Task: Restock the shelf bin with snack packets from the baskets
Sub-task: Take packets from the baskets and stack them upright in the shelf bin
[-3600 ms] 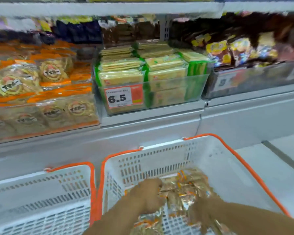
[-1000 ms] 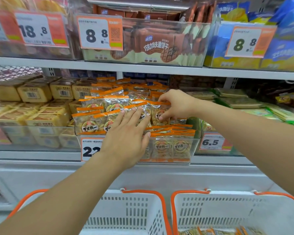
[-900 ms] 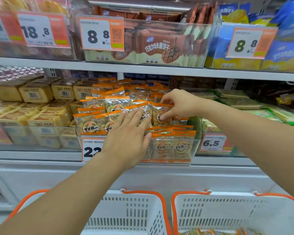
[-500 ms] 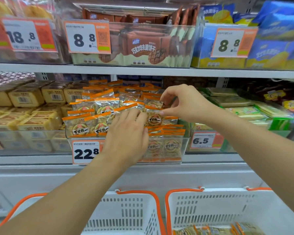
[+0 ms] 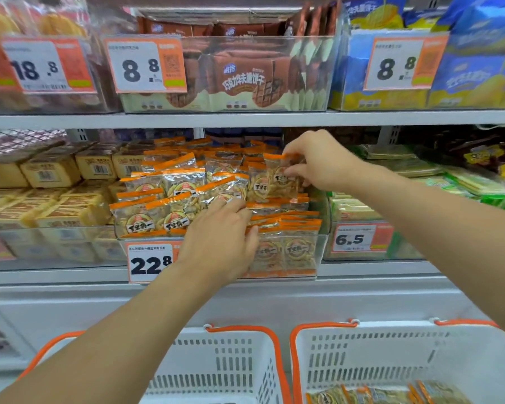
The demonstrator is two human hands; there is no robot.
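Bin point(image 5: 318, 252) nearly full. Right hand point(image 5: 318, 167) pinched packet point(image 5: 277, 182) at back; left hand point(image 5: 219, 243), fingers curled, pressed front packets. Right basket point(image 5: 362, 354) held more; left basket point(image 5: 231, 360) contents unseen.

Orange-topped clear packets point(image 5: 184, 182) (white baskets point(image 5: 391, 354) rimmed orange too).
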